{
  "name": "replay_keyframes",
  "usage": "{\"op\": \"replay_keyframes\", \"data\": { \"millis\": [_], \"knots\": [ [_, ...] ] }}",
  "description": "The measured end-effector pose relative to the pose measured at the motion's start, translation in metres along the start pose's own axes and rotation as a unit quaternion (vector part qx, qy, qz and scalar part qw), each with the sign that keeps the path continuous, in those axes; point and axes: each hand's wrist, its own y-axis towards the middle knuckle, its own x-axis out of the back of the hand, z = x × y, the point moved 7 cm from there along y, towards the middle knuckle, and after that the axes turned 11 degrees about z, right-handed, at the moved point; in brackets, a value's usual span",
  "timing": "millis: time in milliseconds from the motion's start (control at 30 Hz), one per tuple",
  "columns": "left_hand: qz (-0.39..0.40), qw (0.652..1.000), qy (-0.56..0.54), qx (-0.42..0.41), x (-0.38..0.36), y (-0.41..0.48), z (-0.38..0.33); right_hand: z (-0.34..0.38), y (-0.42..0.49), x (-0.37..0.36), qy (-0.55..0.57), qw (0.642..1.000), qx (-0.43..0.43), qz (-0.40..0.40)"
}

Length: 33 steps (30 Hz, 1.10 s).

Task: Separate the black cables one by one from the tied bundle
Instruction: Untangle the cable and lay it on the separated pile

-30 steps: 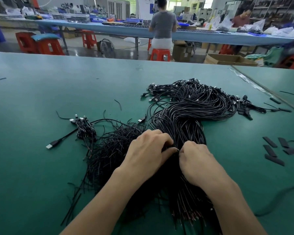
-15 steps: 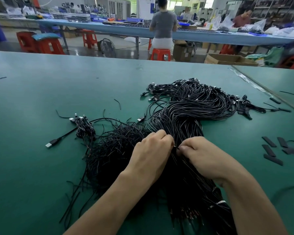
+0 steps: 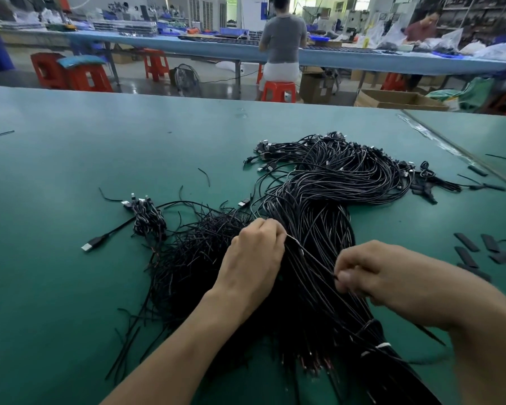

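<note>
Left hand (image 3: 254, 255) and right hand (image 3: 371, 276) each pinch one black cable (image 3: 310, 255), taut over the tied bundle (image 3: 319, 200) mid-table (image 3: 70, 171). Loose cables (image 3: 193, 252) crowd nine o'clock; black strips (image 3: 468, 242) lie at three.

The tied bundle (image 3: 319, 211) of thin black cables is lying on the green table (image 3: 70, 287), curving away from the person, with its USB plugs (image 3: 264, 154) fanning out at the far end. A white tie (image 3: 383, 345) is holding it together near the close end (reddish wire tips (image 3: 313, 364) are showing there). A single cable (image 3: 310, 255) is stretching taut over the bundle between the left hand (image 3: 254, 258) and the right hand (image 3: 371, 276), both pinching it. Loose cables (image 3: 193, 252) are lying in a messy pile just beside it, on the left.
</note>
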Motion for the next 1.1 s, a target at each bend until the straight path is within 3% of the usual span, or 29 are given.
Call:
{"op": "replay_keyframes", "data": {
  "millis": [267, 367, 533, 633, 833, 1100],
  "knots": [
    [0.016, 0.998, -0.052, -0.006, -0.004, 0.002, 0.001, 0.004, 0.002, 0.006, -0.022, 0.995, -0.057, -0.084],
    [0.017, 0.998, -0.062, -0.006, -0.004, 0.003, 0.001, 0.015, 0.025, -0.007, -0.003, 0.993, -0.035, -0.116],
    [0.027, 0.996, -0.087, 0.014, -0.005, 0.005, 0.004, 0.032, 0.037, -0.011, 0.020, 0.965, 0.030, -0.260],
    [0.024, 0.995, -0.092, 0.011, -0.005, 0.004, 0.003, 0.029, 0.036, -0.012, 0.032, 0.952, 0.020, -0.304],
    [0.022, 0.993, -0.114, 0.029, -0.004, 0.004, 0.007, 0.027, 0.028, -0.008, 0.025, 0.944, -0.002, -0.329],
    [0.031, 0.992, -0.117, 0.032, -0.003, 0.003, 0.003, 0.036, 0.031, -0.018, -0.044, 0.950, -0.039, -0.306]
  ]
}}
